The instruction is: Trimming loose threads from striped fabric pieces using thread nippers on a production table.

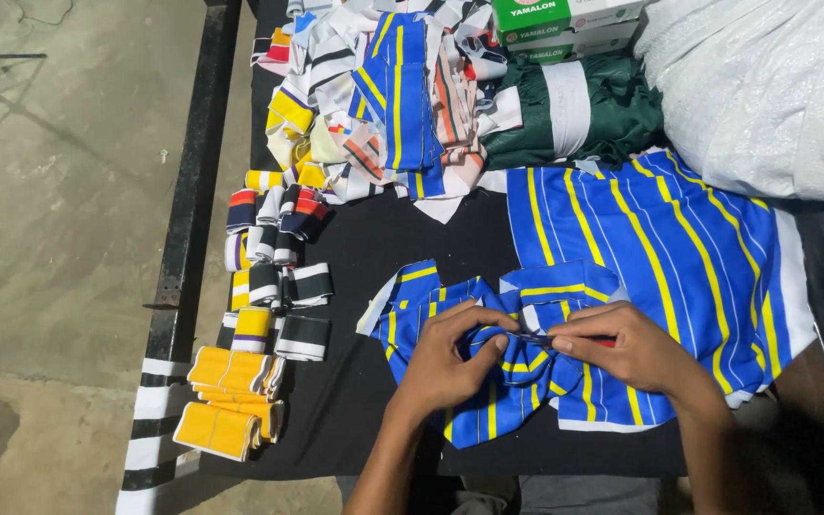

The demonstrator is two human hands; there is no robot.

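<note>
A small blue fabric piece with yellow and white stripes lies bunched on the black table near its front edge. My left hand pinches a fold of this cloth from the left. My right hand holds a thin red-and-dark tool pointed left at the fold between both hands; what kind of tool it is I cannot tell. More cut pieces of the same striped cloth lie just beyond my left hand.
A larger stack of blue striped fabric spreads to the right. Folded yellow, black and white ribbed bands line the left edge. Mixed striped scraps, green cloth, boxes and a white plastic bag fill the back.
</note>
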